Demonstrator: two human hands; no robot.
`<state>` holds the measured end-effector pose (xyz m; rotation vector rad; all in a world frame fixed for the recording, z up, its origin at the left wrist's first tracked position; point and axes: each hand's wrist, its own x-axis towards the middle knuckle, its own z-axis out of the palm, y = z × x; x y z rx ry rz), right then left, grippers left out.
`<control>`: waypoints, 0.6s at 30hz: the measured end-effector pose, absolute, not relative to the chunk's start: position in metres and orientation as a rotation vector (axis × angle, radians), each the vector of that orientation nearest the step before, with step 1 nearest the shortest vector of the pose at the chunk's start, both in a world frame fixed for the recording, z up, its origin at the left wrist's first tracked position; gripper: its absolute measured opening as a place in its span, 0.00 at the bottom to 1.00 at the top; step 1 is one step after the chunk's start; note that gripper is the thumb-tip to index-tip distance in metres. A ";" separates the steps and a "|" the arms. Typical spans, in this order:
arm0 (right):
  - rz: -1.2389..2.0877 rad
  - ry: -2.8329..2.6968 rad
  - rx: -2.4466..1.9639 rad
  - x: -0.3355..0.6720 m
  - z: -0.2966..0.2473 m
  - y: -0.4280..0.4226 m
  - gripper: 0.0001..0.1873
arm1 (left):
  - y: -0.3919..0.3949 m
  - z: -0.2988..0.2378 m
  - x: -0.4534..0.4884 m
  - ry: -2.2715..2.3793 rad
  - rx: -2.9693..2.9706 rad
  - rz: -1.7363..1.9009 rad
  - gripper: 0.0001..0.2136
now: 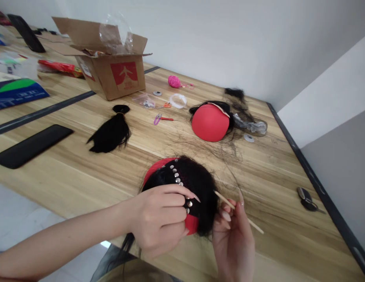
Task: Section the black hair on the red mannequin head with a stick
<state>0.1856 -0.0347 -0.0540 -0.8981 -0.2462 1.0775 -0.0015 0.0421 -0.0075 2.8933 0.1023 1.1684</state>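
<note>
A red dome (191, 224), partly covered with black hair (201, 180), sits at the table's near edge. Across its top runs a row of round silver pinheads (177, 174). My left hand (161, 215) lies over the dome's near left side, its fingers bent and gripping it; what is under the palm is hidden. To the right, my right hand (233, 239) pinches a thin light wooden stick (255, 226). The stick's upper end reaches the right edge of the hair. Loose strands trail across the table beyond the dome.
Farther back stands a second red dome (210, 123) with hair behind it. A tied black hair bundle (111, 131) and a long black object (32, 145) lie left. An open cardboard box (111, 70), pink yarn (174, 81), a red-handled tool (167, 118) and a small dark object (306, 199) are around.
</note>
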 end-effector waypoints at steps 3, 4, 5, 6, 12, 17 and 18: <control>1.022 -0.153 -0.890 0.198 -0.065 -0.031 0.07 | 0.045 -0.004 -0.001 0.070 2.906 1.140 0.20; 0.993 -0.139 -0.895 0.204 -0.069 -0.030 0.06 | 0.047 -0.004 -0.001 0.063 2.908 1.146 0.20; 0.973 -0.133 -0.907 0.212 -0.073 -0.030 0.06 | 0.048 -0.005 0.000 0.051 2.904 1.170 0.20; 0.932 -0.129 -0.915 0.219 -0.077 -0.030 0.06 | 0.049 -0.006 0.001 0.033 2.888 1.214 0.20; 0.612 -0.208 -0.939 0.236 -0.058 -0.036 0.08 | 0.046 -0.002 0.002 0.096 2.833 1.256 0.18; 0.401 -0.813 -1.126 0.200 -0.024 -0.029 0.02 | 0.038 0.000 -0.005 0.279 2.891 1.250 0.13; 0.444 -0.972 -1.167 0.193 -0.021 -0.025 0.04 | 0.037 -0.001 -0.007 0.288 2.905 1.276 0.12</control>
